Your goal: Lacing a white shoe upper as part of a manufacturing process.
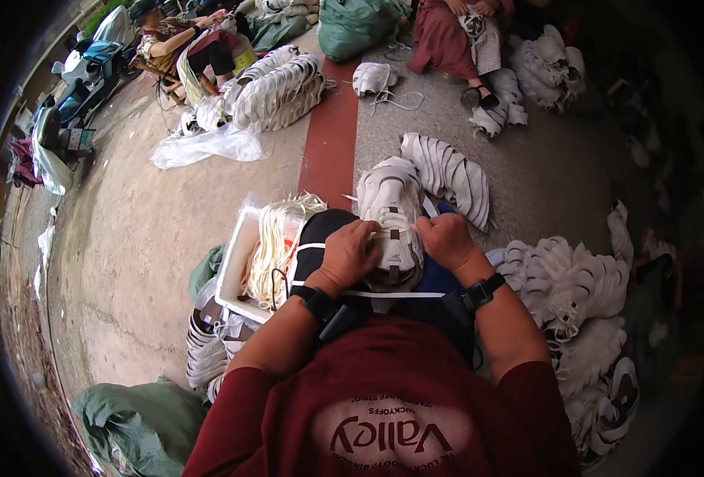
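Shoe (392,191): white and grey, at the far edge of the lap (441,277), between the hands
Left hand (350,254): pinching the lace (405,231) — fingertips partly hidden
Right hand (447,238): fingers curled, pinching the lace on the other side
Box (227,274): white, left of the lap — cream laces (266,250) fill it, spilling over its far right corner
Stacks: more shoes (451,175) on the ground (543,171) just beyond, a pile (566,278) on the right

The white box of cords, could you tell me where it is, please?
In the head view, the white box sits left of centre, left of the person's left hand.
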`<state>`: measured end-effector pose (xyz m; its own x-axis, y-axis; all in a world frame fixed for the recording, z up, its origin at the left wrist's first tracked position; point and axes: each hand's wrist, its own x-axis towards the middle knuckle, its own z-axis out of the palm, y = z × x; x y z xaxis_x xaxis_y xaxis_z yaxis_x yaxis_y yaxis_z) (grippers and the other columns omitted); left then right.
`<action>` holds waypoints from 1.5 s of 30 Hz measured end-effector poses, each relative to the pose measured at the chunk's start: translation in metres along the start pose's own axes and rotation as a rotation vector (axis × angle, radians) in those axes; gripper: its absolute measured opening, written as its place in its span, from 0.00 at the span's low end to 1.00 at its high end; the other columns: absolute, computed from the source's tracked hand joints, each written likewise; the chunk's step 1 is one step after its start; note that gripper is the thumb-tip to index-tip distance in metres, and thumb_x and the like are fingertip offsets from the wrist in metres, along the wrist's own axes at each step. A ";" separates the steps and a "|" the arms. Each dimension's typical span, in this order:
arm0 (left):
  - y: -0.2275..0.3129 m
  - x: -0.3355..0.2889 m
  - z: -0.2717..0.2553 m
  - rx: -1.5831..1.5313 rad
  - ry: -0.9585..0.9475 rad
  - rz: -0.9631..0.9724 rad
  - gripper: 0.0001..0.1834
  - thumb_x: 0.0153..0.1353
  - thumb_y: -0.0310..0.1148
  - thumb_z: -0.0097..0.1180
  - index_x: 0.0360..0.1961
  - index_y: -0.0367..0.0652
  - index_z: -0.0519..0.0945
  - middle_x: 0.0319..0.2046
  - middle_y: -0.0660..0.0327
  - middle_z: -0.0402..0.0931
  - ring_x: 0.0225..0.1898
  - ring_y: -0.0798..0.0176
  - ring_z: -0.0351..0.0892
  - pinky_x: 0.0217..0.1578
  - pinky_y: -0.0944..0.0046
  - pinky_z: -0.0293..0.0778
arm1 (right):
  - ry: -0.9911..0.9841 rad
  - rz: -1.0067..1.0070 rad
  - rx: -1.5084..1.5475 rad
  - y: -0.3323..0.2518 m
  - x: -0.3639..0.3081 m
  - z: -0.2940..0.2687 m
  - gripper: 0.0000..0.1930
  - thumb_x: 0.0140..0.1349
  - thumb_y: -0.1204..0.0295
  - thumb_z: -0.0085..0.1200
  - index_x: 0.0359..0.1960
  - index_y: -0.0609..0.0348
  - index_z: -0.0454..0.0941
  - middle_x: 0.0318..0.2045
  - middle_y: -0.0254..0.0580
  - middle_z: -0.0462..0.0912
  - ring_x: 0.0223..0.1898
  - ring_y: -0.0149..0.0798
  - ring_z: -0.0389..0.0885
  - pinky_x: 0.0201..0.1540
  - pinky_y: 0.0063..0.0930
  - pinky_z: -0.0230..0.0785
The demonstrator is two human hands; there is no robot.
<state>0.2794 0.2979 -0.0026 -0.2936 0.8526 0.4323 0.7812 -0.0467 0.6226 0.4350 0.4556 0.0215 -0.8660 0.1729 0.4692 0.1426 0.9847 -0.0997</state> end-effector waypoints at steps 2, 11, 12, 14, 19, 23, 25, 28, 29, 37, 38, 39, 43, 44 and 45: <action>-0.002 -0.001 0.000 -0.016 -0.021 -0.013 0.15 0.42 0.29 0.59 0.35 0.44 0.74 0.27 0.56 0.73 0.30 0.50 0.75 0.31 0.57 0.72 | -0.055 -0.110 -0.033 -0.003 -0.011 -0.003 0.10 0.52 0.73 0.53 0.18 0.55 0.65 0.10 0.41 0.67 0.13 0.43 0.71 0.16 0.34 0.61; 0.006 -0.003 -0.013 -0.047 -0.116 0.209 0.10 0.44 0.26 0.58 0.32 0.43 0.77 0.24 0.57 0.71 0.28 0.52 0.74 0.28 0.58 0.71 | 0.086 -0.065 0.036 -0.004 -0.020 0.007 0.15 0.46 0.79 0.52 0.38 0.53 0.79 0.09 0.37 0.64 0.12 0.40 0.69 0.15 0.33 0.60; 0.007 0.000 -0.013 -0.044 -0.087 0.208 0.10 0.45 0.26 0.58 0.32 0.43 0.77 0.24 0.57 0.71 0.28 0.52 0.74 0.28 0.58 0.71 | 0.121 -0.043 0.042 -0.005 -0.017 0.008 0.15 0.46 0.79 0.51 0.38 0.53 0.79 0.10 0.37 0.65 0.13 0.40 0.69 0.15 0.33 0.60; 0.011 0.007 -0.012 -0.039 -0.060 0.208 0.10 0.45 0.26 0.58 0.32 0.43 0.77 0.24 0.57 0.71 0.29 0.52 0.74 0.29 0.57 0.71 | 0.094 -0.075 0.043 -0.006 -0.020 0.008 0.12 0.49 0.77 0.51 0.38 0.54 0.78 0.10 0.38 0.67 0.13 0.40 0.70 0.15 0.33 0.61; 0.016 0.027 -0.003 0.212 -0.141 0.097 0.06 0.46 0.29 0.56 0.28 0.43 0.78 0.26 0.56 0.73 0.30 0.52 0.76 0.30 0.58 0.73 | 0.058 -0.098 0.079 -0.010 -0.028 0.005 0.09 0.53 0.75 0.51 0.37 0.55 0.77 0.11 0.38 0.68 0.14 0.41 0.71 0.15 0.33 0.61; 0.020 0.030 0.004 0.434 -0.283 0.164 0.05 0.46 0.31 0.53 0.26 0.44 0.77 0.25 0.58 0.74 0.27 0.53 0.77 0.28 0.58 0.74 | 0.075 -0.056 0.143 -0.012 -0.029 0.006 0.12 0.49 0.77 0.51 0.37 0.57 0.77 0.13 0.39 0.68 0.15 0.42 0.71 0.17 0.34 0.62; 0.020 0.029 0.005 0.478 -0.279 0.175 0.05 0.45 0.31 0.53 0.26 0.44 0.77 0.25 0.58 0.74 0.26 0.54 0.77 0.27 0.58 0.74 | 0.057 -0.046 0.140 -0.012 -0.029 0.007 0.11 0.51 0.76 0.51 0.38 0.58 0.75 0.14 0.40 0.70 0.16 0.43 0.72 0.17 0.34 0.63; 0.013 0.024 0.009 0.429 -0.231 0.119 0.04 0.46 0.31 0.54 0.24 0.43 0.76 0.24 0.57 0.74 0.24 0.54 0.77 0.24 0.59 0.74 | 0.031 -0.028 0.155 -0.011 -0.028 0.009 0.12 0.50 0.76 0.50 0.38 0.59 0.75 0.15 0.41 0.70 0.17 0.45 0.73 0.19 0.34 0.65; 0.012 0.022 0.010 0.359 -0.133 0.066 0.03 0.46 0.30 0.55 0.23 0.43 0.76 0.23 0.56 0.74 0.24 0.54 0.77 0.23 0.60 0.73 | 0.025 -0.022 0.155 -0.012 -0.028 0.009 0.12 0.50 0.76 0.50 0.38 0.59 0.74 0.15 0.41 0.71 0.17 0.45 0.73 0.19 0.34 0.65; 0.011 0.013 0.012 0.083 0.057 -0.068 0.05 0.44 0.27 0.59 0.22 0.41 0.74 0.20 0.56 0.73 0.24 0.52 0.76 0.24 0.58 0.72 | 0.058 -0.002 0.022 -0.005 -0.025 0.009 0.09 0.50 0.75 0.51 0.36 0.57 0.76 0.13 0.39 0.69 0.15 0.42 0.73 0.17 0.33 0.65; 0.012 0.013 0.012 0.156 0.018 0.001 0.05 0.45 0.27 0.59 0.22 0.41 0.74 0.20 0.56 0.73 0.24 0.52 0.76 0.24 0.58 0.72 | 0.079 -0.001 -0.011 0.001 -0.024 0.008 0.09 0.51 0.75 0.51 0.35 0.56 0.77 0.13 0.38 0.68 0.15 0.41 0.72 0.16 0.33 0.64; 0.012 0.013 0.013 0.155 0.018 0.001 0.05 0.45 0.27 0.59 0.22 0.41 0.74 0.20 0.56 0.73 0.24 0.52 0.76 0.24 0.58 0.72 | 0.099 -0.001 -0.044 0.005 -0.025 0.006 0.09 0.51 0.74 0.52 0.35 0.55 0.77 0.12 0.37 0.68 0.14 0.39 0.72 0.15 0.32 0.64; 0.005 0.016 0.010 0.235 -0.119 0.133 0.05 0.46 0.28 0.58 0.24 0.43 0.75 0.21 0.57 0.72 0.25 0.53 0.76 0.24 0.57 0.72 | 0.097 -0.076 -0.045 0.009 -0.031 -0.001 0.09 0.52 0.74 0.52 0.36 0.54 0.78 0.11 0.36 0.66 0.14 0.37 0.71 0.15 0.30 0.63; 0.004 0.016 0.007 0.197 -0.160 0.141 0.05 0.46 0.29 0.58 0.25 0.43 0.75 0.22 0.57 0.72 0.26 0.53 0.76 0.24 0.57 0.73 | 0.070 -0.137 -0.022 0.008 -0.036 -0.004 0.10 0.52 0.74 0.52 0.38 0.53 0.78 0.11 0.36 0.66 0.13 0.37 0.71 0.14 0.30 0.62; 0.004 0.015 0.005 0.196 -0.155 0.139 0.05 0.46 0.29 0.58 0.25 0.43 0.75 0.22 0.57 0.72 0.26 0.53 0.76 0.24 0.57 0.73 | 0.043 -0.198 0.002 0.007 -0.040 -0.007 0.11 0.53 0.73 0.51 0.39 0.52 0.78 0.11 0.36 0.65 0.13 0.36 0.70 0.14 0.29 0.62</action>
<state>0.2809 0.3128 0.0026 -0.0999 0.9151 0.3907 0.9040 -0.0806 0.4198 0.4742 0.4553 0.0081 -0.8558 -0.0236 0.5167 -0.0295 0.9996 -0.0033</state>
